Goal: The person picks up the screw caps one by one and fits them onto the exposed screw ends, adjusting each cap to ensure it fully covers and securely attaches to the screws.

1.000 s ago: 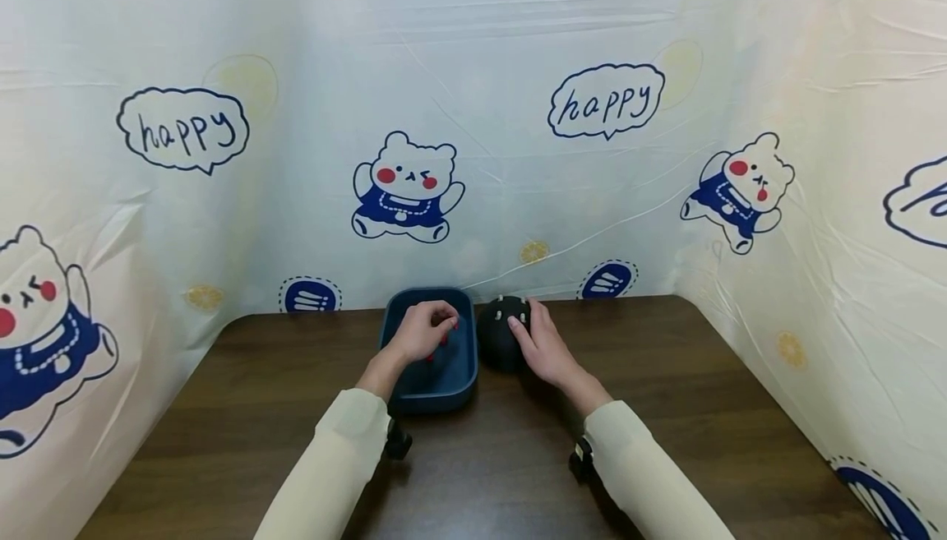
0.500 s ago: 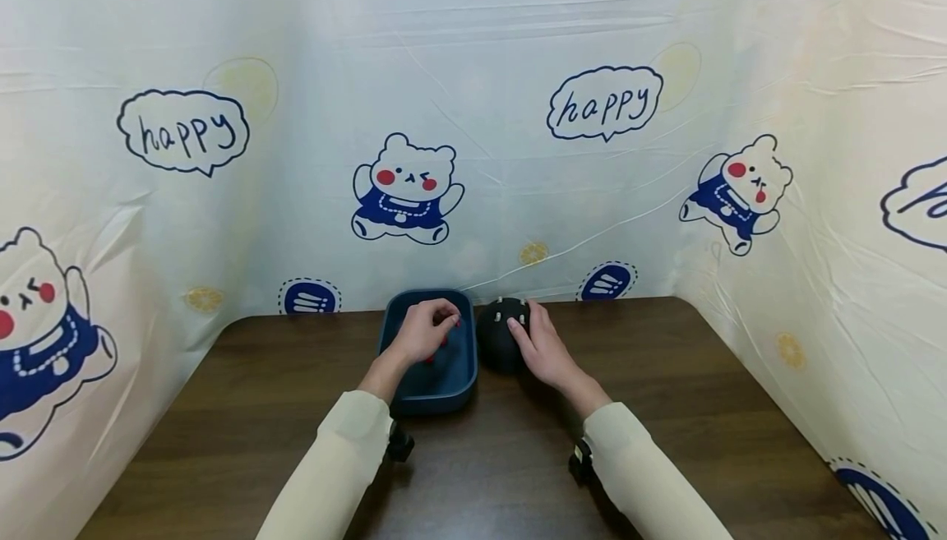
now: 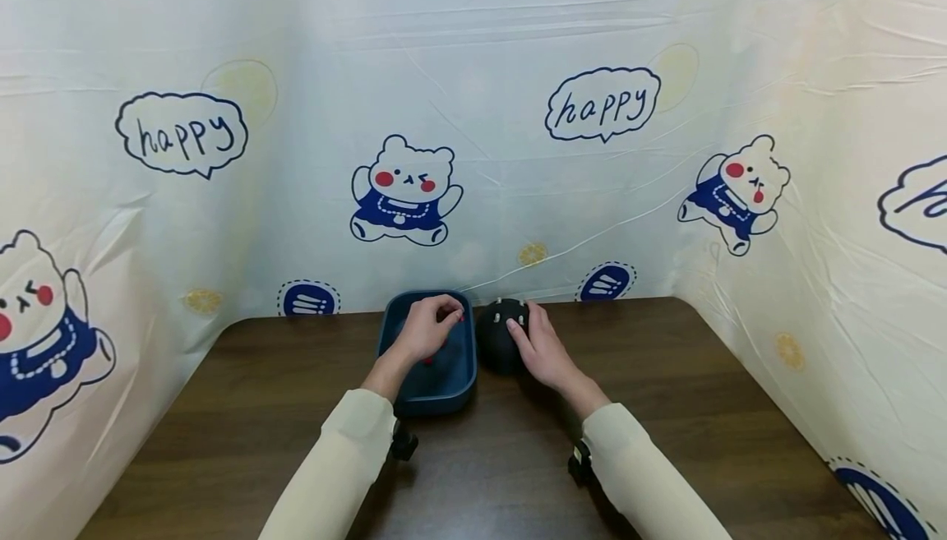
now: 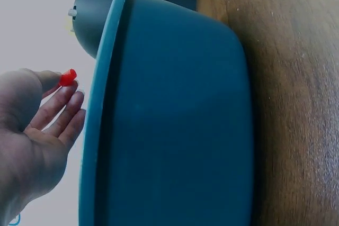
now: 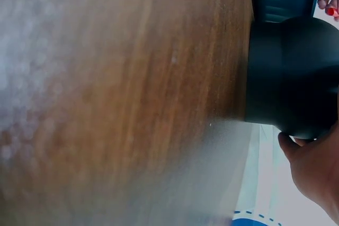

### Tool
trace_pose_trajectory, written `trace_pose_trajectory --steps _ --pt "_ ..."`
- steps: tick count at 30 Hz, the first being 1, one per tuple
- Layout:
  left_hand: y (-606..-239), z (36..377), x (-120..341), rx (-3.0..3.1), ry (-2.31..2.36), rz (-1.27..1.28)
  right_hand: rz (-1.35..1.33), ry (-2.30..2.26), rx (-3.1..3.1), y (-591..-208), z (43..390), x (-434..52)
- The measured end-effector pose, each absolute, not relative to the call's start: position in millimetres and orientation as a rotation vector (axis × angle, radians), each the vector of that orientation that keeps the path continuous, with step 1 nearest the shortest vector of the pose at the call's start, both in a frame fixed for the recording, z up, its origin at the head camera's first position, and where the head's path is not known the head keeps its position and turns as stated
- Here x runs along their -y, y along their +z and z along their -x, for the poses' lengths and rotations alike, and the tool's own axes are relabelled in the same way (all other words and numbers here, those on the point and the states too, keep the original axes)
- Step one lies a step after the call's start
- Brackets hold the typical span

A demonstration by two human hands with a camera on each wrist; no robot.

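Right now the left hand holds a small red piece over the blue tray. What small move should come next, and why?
Probably carry the red piece a little to the right, toward the black dome. The left hand pinches the piece above the blue tray, and the right hand rests on the dome beside it, seemingly steadying it. Small pale pegs show on the dome's top.

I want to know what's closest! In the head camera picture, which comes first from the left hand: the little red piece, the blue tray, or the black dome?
1. Red piece, at the left hand's fingertips.
2. Blue tray, under it.
3. Black dome, to its right.
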State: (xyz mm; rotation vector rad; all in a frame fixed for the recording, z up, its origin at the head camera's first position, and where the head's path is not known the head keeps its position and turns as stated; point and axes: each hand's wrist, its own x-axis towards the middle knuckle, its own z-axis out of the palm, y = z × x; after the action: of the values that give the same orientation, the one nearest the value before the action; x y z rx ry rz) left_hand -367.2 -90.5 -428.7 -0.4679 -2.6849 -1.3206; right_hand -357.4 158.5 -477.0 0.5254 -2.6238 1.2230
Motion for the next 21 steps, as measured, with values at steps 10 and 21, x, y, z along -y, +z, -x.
trace_pose_trajectory --steps 10,21 --pt "-425.8 365.3 85.1 2.619 -1.371 0.474 -0.517 1.214 2.622 -477.2 357.0 -157.4" --pt "-424.8 366.1 80.5 2.546 -1.361 0.453 -0.513 1.220 2.629 -476.6 356.8 -158.0"
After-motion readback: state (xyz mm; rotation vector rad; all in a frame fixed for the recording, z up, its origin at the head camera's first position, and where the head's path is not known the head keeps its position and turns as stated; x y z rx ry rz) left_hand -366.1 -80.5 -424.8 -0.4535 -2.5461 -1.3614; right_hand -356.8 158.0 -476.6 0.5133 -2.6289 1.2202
